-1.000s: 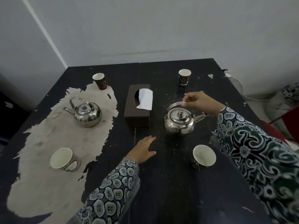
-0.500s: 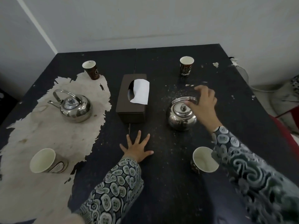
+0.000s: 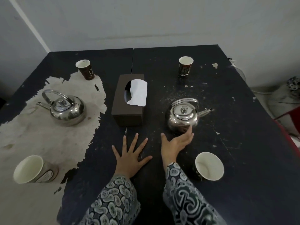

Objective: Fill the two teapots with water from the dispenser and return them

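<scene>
The tissue box (image 3: 128, 101) sits mid-table (image 3: 243, 143). Right of it stands one steel teapot (image 3: 183, 116), upright, lid on, spout pointing right and slightly away from the person. Left of the box the other teapot (image 3: 67, 108) stands upright, spout aimed left. The left hand (image 3: 129, 157) lies flat just in front of the box, fingers splayed, holding nothing. The right hand (image 3: 177, 143) is open, empty, its fingertips reaching the right teapot's near base.
</scene>
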